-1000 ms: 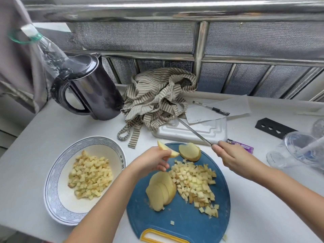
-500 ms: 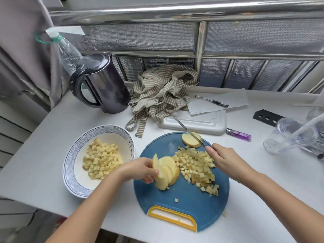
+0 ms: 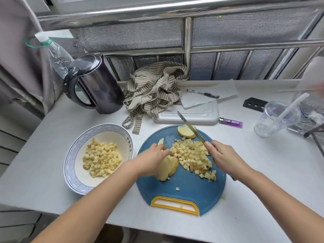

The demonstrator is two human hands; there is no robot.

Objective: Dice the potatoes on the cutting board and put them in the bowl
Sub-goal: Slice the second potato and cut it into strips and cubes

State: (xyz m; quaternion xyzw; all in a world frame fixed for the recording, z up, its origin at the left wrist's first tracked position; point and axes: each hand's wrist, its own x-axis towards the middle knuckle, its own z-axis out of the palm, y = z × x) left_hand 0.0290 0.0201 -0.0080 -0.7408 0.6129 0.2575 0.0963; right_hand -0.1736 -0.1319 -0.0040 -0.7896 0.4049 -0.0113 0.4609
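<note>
A round blue cutting board (image 3: 189, 193) with a yellow handle lies before me. On it are a pile of diced potato (image 3: 192, 155), a stack of potato slices (image 3: 167, 168), a potato end piece (image 3: 185, 132) at the far edge and a thin slice (image 3: 161, 141) at the left. My left hand (image 3: 150, 159) rests on the slices, fingers curled over them. My right hand (image 3: 222, 156) grips a knife (image 3: 189, 125) whose blade points away over the end piece. The white bowl (image 3: 77, 151) with a blue rim, left of the board, holds diced potato (image 3: 101, 157).
A dark kettle (image 3: 95, 85) and a plastic bottle (image 3: 56, 55) stand at the back left. A striped apron (image 3: 156, 88), a white board (image 3: 201, 114), paper with a pen (image 3: 203, 93), a purple lighter (image 3: 230, 122) and a plastic cup (image 3: 275, 118) lie behind and right.
My left hand carried a potato slice from the board's far edge down to the stack of slices and now rests on it. The right hand with the knife drew nearer the dice.
</note>
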